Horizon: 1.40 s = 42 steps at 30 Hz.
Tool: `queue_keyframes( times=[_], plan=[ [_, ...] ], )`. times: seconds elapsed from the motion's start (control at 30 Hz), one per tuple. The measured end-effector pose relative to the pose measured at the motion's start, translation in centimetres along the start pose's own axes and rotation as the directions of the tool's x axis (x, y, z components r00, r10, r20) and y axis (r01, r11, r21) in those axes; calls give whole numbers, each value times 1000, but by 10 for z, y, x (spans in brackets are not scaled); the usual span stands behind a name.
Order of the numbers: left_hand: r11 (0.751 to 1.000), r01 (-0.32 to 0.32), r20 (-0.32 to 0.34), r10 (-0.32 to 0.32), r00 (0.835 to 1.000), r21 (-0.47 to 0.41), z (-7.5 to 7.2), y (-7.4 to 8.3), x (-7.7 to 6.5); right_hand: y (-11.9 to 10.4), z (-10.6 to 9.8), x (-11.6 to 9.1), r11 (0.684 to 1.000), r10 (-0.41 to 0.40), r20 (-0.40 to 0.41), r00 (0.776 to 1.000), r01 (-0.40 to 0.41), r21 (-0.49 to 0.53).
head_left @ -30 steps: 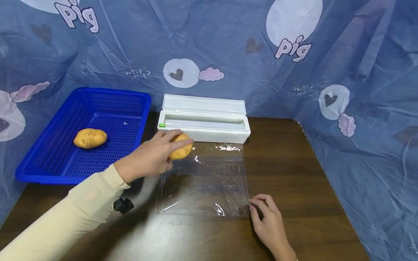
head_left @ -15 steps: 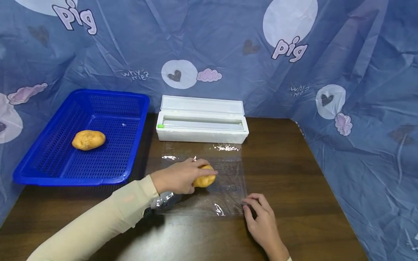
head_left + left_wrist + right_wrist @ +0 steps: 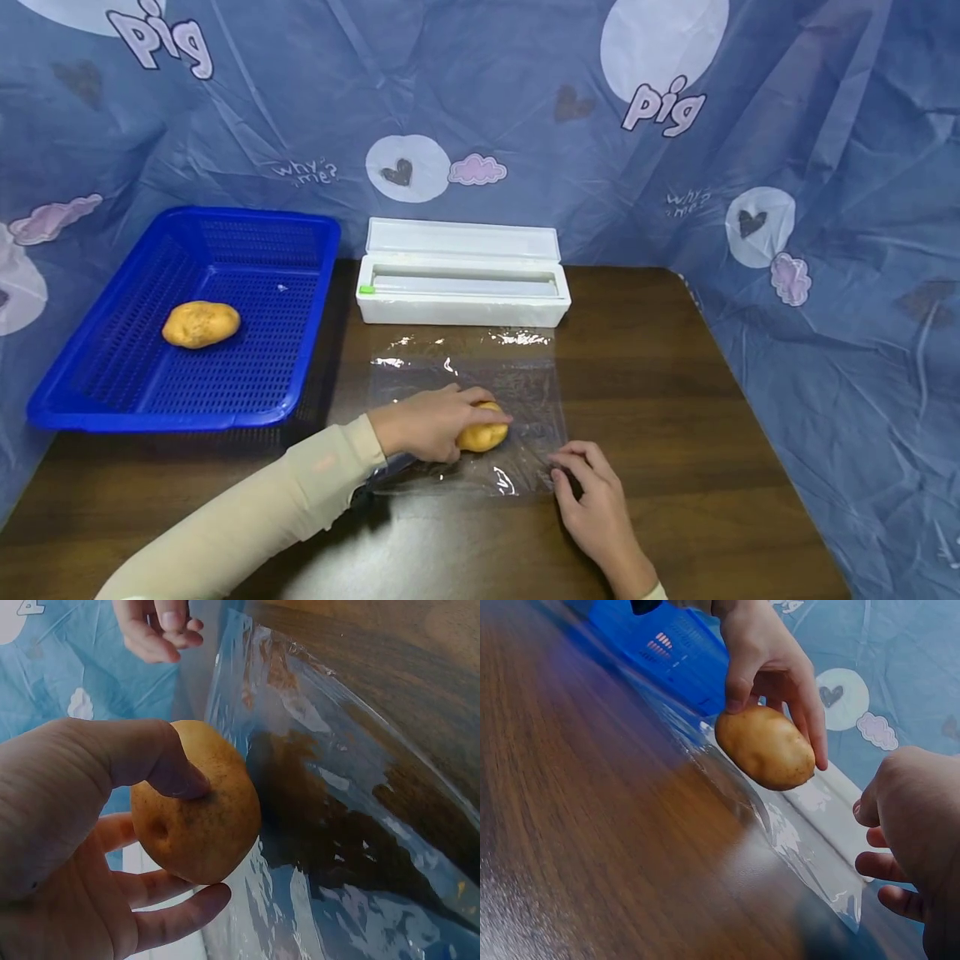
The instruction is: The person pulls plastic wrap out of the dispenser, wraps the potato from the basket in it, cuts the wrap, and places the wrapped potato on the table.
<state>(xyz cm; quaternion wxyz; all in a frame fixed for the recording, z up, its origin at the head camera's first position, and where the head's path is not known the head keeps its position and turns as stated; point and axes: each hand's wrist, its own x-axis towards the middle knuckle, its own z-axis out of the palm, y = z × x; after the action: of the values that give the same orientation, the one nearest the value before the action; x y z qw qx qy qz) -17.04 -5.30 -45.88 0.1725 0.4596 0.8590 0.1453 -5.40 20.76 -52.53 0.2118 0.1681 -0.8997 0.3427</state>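
My left hand grips a yellow potato over a sheet of clear cling film spread on the table. In the left wrist view the thumb lies across the top of the potato, with the fingers curled beneath it. The right wrist view shows the potato close above the film. My right hand is at the film's near right corner, its fingers loosely bent with nothing visible between them. The film runs out from a white dispenser box with its lid raised.
At the left stands a blue plastic basket with a second potato in it. A green slider sits at the left end of the box. Behind the dark wooden table hangs a blue printed cloth.
My left hand has carried the potato from beside the dispenser box to the right and nearer, over the middle of the film. My right hand has stayed almost still by the film's corner.
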Motion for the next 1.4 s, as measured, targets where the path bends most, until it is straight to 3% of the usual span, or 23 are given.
queue_keyframes(
  times=[0.33, 0.67, 0.83, 0.93, 1.07, 1.13, 1.23, 1.33, 1.4],
  plan=[
    [999, -11, 1, 11, 1000, 32, 5, 3, 2, 1, 2, 0, 999, 21, 22, 1000, -22, 41],
    [999, 18, 10, -18, 1000, 41, 7, 6, 2, 0, 2, 1, 1000, -18, 22, 1000, 17, 11],
    [999, 32, 24, -33, 999, 43, 5, 8, 1, 0, 0, 16, 1000, -25, 116, 993, 26, -6],
    [998, 39, 20, -39, 999, 43, 4, 7, -1, 4, 2, 34, 998, 30, 239, 970, -41, 40],
    [999, 40, 4, -40, 999, 28, 5, 5, -5, 9, 11, 57, 987, 96, 402, 910, -138, 77],
    [999, 44, -6, -43, 999, 14, 6, 4, -8, 11, 17, 65, 988, 90, 458, 884, -138, 73],
    [997, 77, -45, -78, 996, -16, 8, 3, -11, 12, 26, 73, 991, 43, 502, 864, -100, 87],
    [989, 148, -148, -150, 978, -27, 10, 5, -15, 11, 32, 78, 993, 3, 508, 862, -60, 98],
    [976, 216, -230, -217, 949, -27, 13, 7, -18, 11, 34, 80, 994, -7, 506, 862, -50, 100]
  ],
)
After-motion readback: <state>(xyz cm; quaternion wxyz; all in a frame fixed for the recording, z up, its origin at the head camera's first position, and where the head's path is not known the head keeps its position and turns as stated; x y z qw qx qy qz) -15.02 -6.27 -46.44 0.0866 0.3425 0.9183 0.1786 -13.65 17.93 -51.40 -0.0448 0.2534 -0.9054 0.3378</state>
